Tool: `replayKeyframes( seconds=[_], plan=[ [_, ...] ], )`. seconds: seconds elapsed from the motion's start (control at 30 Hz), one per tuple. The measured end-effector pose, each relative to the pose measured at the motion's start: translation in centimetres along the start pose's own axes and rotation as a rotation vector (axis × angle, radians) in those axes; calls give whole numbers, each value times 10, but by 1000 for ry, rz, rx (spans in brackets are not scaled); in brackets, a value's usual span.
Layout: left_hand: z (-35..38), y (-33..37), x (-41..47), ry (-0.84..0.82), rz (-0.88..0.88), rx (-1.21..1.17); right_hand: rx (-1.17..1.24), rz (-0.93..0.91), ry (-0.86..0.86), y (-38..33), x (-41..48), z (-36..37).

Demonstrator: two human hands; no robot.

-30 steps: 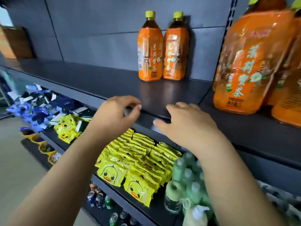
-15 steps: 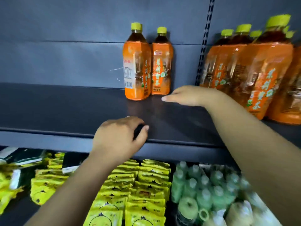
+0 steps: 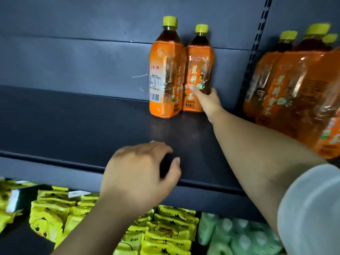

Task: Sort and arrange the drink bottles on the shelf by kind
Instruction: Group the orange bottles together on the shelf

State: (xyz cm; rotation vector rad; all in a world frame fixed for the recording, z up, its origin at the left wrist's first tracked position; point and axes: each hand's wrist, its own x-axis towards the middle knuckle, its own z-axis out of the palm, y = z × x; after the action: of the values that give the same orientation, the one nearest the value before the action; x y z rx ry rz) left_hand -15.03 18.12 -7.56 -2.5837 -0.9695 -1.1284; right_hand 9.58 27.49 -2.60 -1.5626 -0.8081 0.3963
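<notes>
Fingers (image 3: 214,92) of my right hand (image 3: 208,103) wrap right orange bottle (image 3: 199,70), thumb on label; bottle upright at shelf (image 3: 73,129) back, touching its twin (image 3: 166,76). Left hand (image 3: 139,173) curled at shelf lip; grip unclear.

Front bottle (image 3: 166,70) label: "沐典", barcode. Back bottle (image 3: 197,70) label: "沐典", "净含量1L".

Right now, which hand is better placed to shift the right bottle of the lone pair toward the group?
Right. The right hand grips the right bottle and is nearest the bottle group. The left hand sits at the front edge of the shelf, touching no bottle.
</notes>
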Motion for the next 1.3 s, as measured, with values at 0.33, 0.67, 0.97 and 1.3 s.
replayKeyframes(
  seconds=[0.33, 0.67, 0.97, 1.3],
  plan=[
    [-1, 1, 1, -64, -22, 13, -33, -28, 0, 2, -7, -17],
    [0, -5, 82, -75, -435, -467, -102, -60, -177, -6, -90, -72],
    [60, -23, 150, 42, -682, -794, -122, -88, -234, -6, -155, -108],
    [58, -30, 150, -53, -593, -765, 20, -37, -257, -6, -163, -124]
  ],
)
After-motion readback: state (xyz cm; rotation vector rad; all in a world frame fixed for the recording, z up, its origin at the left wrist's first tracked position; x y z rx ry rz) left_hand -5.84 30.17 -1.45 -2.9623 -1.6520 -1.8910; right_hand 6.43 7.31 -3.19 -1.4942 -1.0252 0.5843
